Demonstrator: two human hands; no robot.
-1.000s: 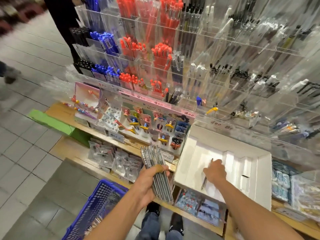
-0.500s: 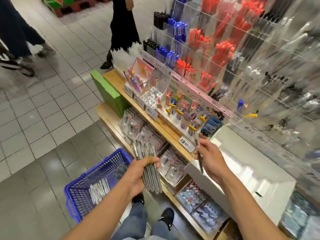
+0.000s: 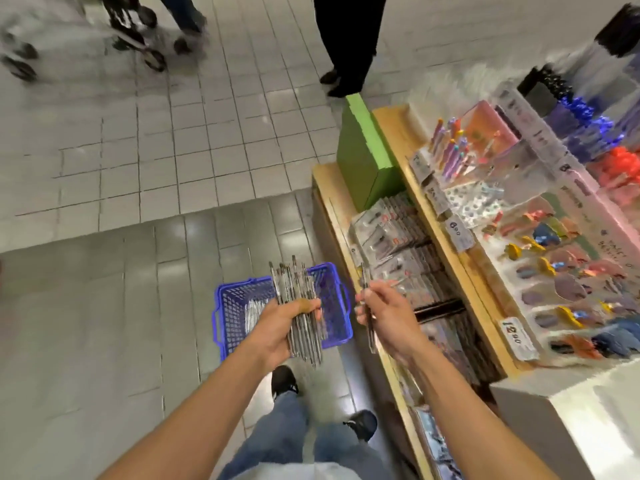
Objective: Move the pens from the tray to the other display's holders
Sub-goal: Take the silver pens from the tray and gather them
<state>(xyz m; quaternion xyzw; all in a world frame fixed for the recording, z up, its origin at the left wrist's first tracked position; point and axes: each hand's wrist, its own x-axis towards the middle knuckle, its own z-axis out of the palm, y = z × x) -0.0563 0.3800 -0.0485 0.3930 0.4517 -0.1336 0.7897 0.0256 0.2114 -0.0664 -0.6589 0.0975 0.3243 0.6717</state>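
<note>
Both hands have swung left, off the white tray and out over the floor. Left hand grips a thick bundle of pens, fingers curled round it, above the blue basket. Right hand pinches a single pen upright between thumb and fingers, just left of the wooden shelf. Inside the basket lie what look like more pens, though blur hides detail. Packets fill the near shelf; coloured pens stand in clear holders further right.

We turned away from white tray; right hand lifted single pen out, now over aisle beside left hand's bundle.
</note>
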